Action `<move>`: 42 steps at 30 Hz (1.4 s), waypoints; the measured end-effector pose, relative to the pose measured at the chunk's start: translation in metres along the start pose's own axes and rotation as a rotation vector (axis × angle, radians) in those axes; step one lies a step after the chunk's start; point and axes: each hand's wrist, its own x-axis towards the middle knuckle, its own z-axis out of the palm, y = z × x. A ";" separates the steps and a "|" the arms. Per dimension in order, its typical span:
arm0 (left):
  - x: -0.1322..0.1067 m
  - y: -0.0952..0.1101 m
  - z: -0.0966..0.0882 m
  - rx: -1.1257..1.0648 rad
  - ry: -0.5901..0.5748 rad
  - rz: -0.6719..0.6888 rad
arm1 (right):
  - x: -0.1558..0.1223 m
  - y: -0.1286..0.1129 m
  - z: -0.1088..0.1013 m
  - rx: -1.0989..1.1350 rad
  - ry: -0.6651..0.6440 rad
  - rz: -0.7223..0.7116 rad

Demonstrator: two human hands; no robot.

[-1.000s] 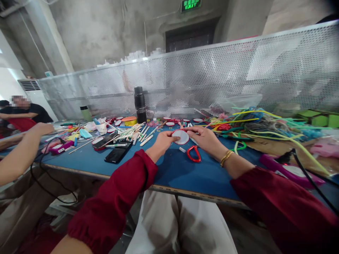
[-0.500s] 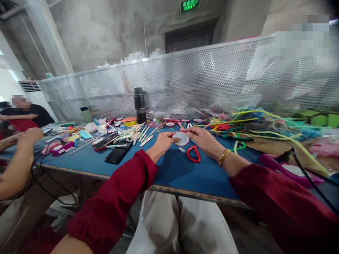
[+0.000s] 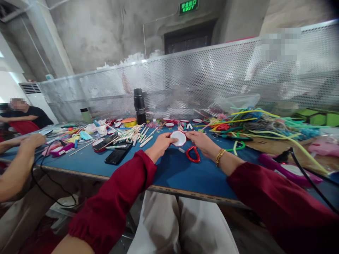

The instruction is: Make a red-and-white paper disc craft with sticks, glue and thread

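Both my hands hold a small white disc with a red rim (image 3: 178, 138) just above the blue table (image 3: 172, 169). My left hand (image 3: 160, 144) pinches its left edge with thumb and fingers. On the disc's right edge my right hand (image 3: 200, 140), with a gold bracelet at the wrist, is closed. A red loop of pipe cleaner (image 3: 193, 154) lies on the table just below the disc, between my wrists.
Two phones (image 3: 118, 154) and scattered wooden sticks (image 3: 137, 133) lie to the left, a black bottle (image 3: 139, 105) behind. A heap of coloured pipe cleaners (image 3: 262, 123) fills the right. A purple tool with black cable (image 3: 288, 165) lies right. Another person's arm (image 3: 18, 162) reaches in at left.
The disc and both hands have shifted slightly away from me and up. The other person's hand at left has drawn back toward the table's edge.
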 end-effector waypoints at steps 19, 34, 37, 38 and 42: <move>0.002 -0.002 -0.001 0.037 0.006 0.035 | 0.014 -0.004 0.002 0.356 -0.179 0.452; -0.006 0.007 0.000 -0.087 0.176 -0.001 | 0.042 -0.003 -0.009 0.368 -0.147 0.491; -0.005 0.005 -0.002 -0.119 0.264 0.005 | 0.063 0.000 -0.023 0.240 -0.070 0.434; -0.005 0.005 -0.001 -0.129 0.280 0.016 | 0.071 0.001 -0.029 0.208 -0.042 0.415; -0.005 0.002 0.002 -0.157 0.317 0.069 | 0.103 0.005 -0.050 0.125 0.022 0.270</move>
